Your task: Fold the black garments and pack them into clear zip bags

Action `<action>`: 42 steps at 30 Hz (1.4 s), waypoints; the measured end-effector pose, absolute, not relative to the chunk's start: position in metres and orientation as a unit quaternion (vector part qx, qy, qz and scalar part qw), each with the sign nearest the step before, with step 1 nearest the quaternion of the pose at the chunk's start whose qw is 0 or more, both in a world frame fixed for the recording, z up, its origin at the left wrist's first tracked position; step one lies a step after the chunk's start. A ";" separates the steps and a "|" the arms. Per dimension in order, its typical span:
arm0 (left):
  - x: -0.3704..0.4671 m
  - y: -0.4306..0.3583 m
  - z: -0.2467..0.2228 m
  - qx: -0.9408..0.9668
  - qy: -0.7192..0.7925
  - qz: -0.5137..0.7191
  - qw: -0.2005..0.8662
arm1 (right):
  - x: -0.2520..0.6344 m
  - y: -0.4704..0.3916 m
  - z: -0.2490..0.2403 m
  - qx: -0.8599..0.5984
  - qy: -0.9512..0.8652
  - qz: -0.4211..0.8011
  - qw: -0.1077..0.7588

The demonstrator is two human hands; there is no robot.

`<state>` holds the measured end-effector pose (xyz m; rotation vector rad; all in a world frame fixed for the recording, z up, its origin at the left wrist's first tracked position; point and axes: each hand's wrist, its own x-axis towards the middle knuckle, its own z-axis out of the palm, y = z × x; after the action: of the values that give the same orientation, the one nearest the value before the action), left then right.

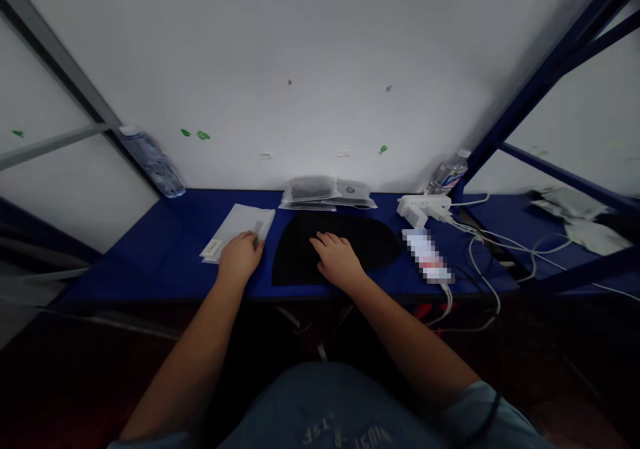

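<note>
At far left, a clear bottle point(153, 162) leans against the frame, with no writing legible on it. Nearer, the left hand point(241, 256) rests on flat translucent bags point(234, 226), fingers bent over their right side; whether they grip is unclear. The bags' small white label point(213, 248) is too small to read. In the middle, the right hand point(340, 259) lies on a black cloth point(370, 239), fingers loosely open. Beyond it, packaged items point(313, 189) sit by the wall, a dark round mark on one. Right, a pixelated phone point(427, 256) lies nearer than a white power strip point(425, 204) and a bottle point(449, 172) whose blue-and-red label is blurred.
</note>
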<state>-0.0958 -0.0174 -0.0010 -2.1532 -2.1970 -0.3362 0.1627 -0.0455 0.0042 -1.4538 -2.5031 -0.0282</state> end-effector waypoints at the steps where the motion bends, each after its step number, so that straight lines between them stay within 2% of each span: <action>1: -0.096 -0.017 0.001 -0.695 -0.711 -0.103 0.027 | 0.162 -0.045 0.003 -0.502 -0.855 -0.013 0.128; 10: -0.095 -0.009 0.017 -0.672 -0.740 -0.028 0.027 | 0.163 -0.040 0.002 -0.515 -0.835 -0.027 0.191; 19: -0.067 -0.033 0.037 -0.694 -0.702 -0.129 0.098 | 0.203 -0.043 0.015 -0.544 -0.793 -0.104 0.254; 22: -0.043 -0.041 0.037 -0.721 -0.678 -0.123 0.077 | 0.217 -0.048 0.014 -0.574 -0.777 -0.113 0.231; 27: -0.011 -0.042 0.032 -0.752 -0.657 -0.046 0.022 | 0.217 -0.061 0.007 -0.591 -0.793 -0.077 0.129; 32: -0.011 -0.029 0.024 -0.792 -0.606 -0.008 0.073 | 0.211 -0.064 0.012 -0.591 -0.797 -0.079 0.092; 34: -0.017 -0.024 0.023 -0.792 -0.607 0.014 0.062 | 0.211 -0.062 0.015 -0.594 -0.797 -0.074 0.082; 38: -0.024 -0.020 0.028 -0.777 -0.627 0.048 0.018 | 0.215 -0.056 0.013 -0.594 -0.796 -0.064 0.093; 42: -0.012 -0.025 0.037 -0.758 -0.651 0.032 0.014 | 0.220 -0.051 0.011 -0.628 -0.756 -0.063 0.173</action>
<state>-0.0117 -0.0247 0.0373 -2.3602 -2.0278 0.0990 0.2201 -0.0505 0.0113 -1.7812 -2.1461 -0.1798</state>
